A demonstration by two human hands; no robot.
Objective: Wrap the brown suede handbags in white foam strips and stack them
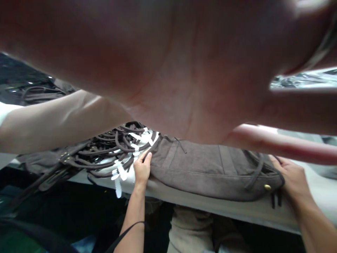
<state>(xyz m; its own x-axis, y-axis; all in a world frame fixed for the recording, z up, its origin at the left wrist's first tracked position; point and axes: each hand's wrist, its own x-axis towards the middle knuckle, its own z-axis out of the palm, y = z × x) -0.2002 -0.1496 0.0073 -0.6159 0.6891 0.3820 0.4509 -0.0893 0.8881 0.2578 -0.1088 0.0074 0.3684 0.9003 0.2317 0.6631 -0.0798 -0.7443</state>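
A grey-brown soft bag lies lengthwise along the edge of a pale table, with two straps across its side and a brass-coloured stud near the right end. My left hand pinches the bag's left end between thumb and fingers. At the right end, my right hand grips the bag; part of its fingers is hidden behind the fabric. Just left of my left hand is a pile of similar bags with looped handles and white tags.
Another person's blurred open hand, very close to the camera, covers the upper view. A bare forearm with a white sleeve reaches in from the left. More dark items lie at the far left. The pale table edge runs below the bag.
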